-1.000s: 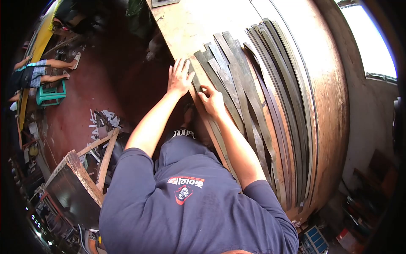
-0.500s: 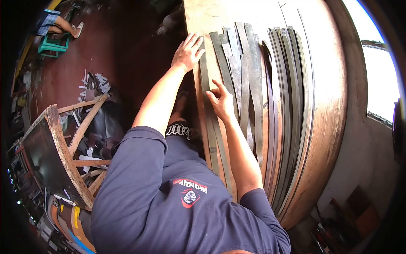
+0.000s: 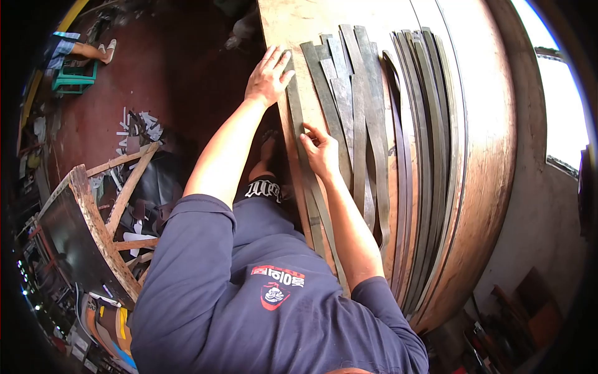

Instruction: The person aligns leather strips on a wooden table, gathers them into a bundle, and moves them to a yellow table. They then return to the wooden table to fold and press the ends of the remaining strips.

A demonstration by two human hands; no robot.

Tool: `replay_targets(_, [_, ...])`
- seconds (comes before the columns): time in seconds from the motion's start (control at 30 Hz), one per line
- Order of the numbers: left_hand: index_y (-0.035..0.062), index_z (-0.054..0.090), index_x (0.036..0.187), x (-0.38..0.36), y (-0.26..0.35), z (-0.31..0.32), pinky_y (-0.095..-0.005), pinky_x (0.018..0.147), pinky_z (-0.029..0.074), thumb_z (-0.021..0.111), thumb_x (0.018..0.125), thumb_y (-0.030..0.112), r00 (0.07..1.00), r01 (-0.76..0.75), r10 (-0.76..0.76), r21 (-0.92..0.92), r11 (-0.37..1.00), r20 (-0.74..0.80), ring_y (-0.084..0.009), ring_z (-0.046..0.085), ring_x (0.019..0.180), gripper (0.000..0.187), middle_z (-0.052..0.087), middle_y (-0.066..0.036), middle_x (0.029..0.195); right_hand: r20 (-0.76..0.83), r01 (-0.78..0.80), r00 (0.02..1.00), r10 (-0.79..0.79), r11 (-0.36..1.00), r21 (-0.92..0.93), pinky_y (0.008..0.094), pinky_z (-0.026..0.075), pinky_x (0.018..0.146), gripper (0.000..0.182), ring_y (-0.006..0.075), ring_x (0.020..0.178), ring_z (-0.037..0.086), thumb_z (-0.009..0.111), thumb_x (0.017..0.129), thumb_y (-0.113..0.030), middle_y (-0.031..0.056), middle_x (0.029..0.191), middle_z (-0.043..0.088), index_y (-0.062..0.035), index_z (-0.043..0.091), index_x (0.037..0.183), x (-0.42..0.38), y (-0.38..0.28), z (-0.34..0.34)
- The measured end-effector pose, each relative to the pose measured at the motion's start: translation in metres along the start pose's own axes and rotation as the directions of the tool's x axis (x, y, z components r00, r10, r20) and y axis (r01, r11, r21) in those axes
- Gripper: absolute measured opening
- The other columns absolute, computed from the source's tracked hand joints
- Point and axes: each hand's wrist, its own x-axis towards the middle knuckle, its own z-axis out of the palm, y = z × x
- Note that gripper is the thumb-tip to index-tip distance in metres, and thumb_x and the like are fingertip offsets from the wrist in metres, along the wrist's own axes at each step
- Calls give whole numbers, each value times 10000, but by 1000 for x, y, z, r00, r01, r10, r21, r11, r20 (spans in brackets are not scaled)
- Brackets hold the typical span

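Note:
A long dark flat strip (image 3: 295, 103), which looks like leather or rubber, lies along the near left edge of the wooden table (image 3: 314, 106). My left hand (image 3: 268, 80) rests at its far end, fingers stretched out flat over the table edge. Lower down, my right hand (image 3: 321, 151) has thumb and forefinger brought together at the strip's right side, pinching it. Another strip crosses beneath it toward my body. To the right lies a loose, overlapping group of wider dark strips (image 3: 358, 118).
A tighter bundle of long narrow strips (image 3: 425, 149) runs along the table's right part. On the left stands a wooden frame (image 3: 99, 218) beside a heap of scraps (image 3: 146, 128). Another person's leg (image 3: 90, 51) shows near a green stool (image 3: 73, 78).
My right thumb and forefinger have closed onto the strip's edge from a more open curl. My left hand stays flat at the far end. The view has shifted slightly.

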Motion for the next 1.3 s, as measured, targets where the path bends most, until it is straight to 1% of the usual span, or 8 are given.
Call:
replay_targets(0.23, [71,546,1317,0,-1,2,-378,1065,402,594,920,289,1000,-9,9,2,1000,0,-279,370,1373,455,451,-115,1440,-16,-8,1000,8,1000,-24,274,480,609,278,101,620,559,676,856,-77,83,700,637,-51,674,1133,-2,-2,1])
replay_targets(0.3, [64,571,1290,0,0,2,-370,1078,389,577,926,318,1000,0,0,11,1000,-4,-271,386,1362,443,461,-116,1432,-6,-31,1000,31,999,-8,234,436,610,264,61,635,492,669,873,-81,-2,696,585,-49,675,1135,-2,-3,2])
replay_targets(0.33, [64,571,1290,0,0,1,-370,1078,389,577,926,318,1000,0,1,9,1000,-2,-271,386,1362,443,461,-116,1432,-8,-33,999,33,999,-8,234,436,610,264,61,635,492,669,873,-81,-2,696,585,-49,675,1135,-2,-2,2])
replay_targets(0.4, [63,573,1286,0,0,1,-370,1077,392,580,925,319,1000,5,-5,-3,1000,1,-274,383,1364,443,462,-116,1431,-29,-6,1000,5,1000,-30,279,469,595,270,109,601,535,677,856,-83,84,691,630,-44,675,1124,-1,0,3])
replay_targets(0.5, [82,543,1325,-1,-1,2,-374,1069,398,585,925,307,1000,15,-15,0,1000,15,-266,360,1380,461,437,-105,1455,-30,-9,1000,8,999,-38,277,467,594,271,105,604,533,678,855,-82,81,686,626,-43,674,1123,-2,-1,3])
replay_targets(1.13, [58,565,1292,1,-1,1,-379,1066,399,583,919,309,1000,-1,1,-24,1000,10,-289,379,1362,450,459,-130,1428,-66,-14,998,11,999,-49,281,464,574,265,108,579,532,673,849,-86,93,655,617,-37,680,1109,-3,-4,6])
replay_targets(1.2, [53,565,1290,1,-1,1,-384,1071,391,595,910,301,1000,3,-2,-50,999,5,-305,379,1358,454,464,-140,1418,-69,-28,997,23,997,-68,249,440,595,261,73,623,494,682,859,-87,11,671,576,-41,684,1116,-2,-4,7])
replay_targets(1.3, [55,568,1289,1,-2,1,-388,1075,384,600,906,291,999,-30,29,-54,998,-15,-333,391,1344,451,469,-165,1404,-88,-40,996,33,996,-76,253,448,600,264,79,626,505,682,862,-98,22,673,589,-34,683,1118,-4,-6,8])
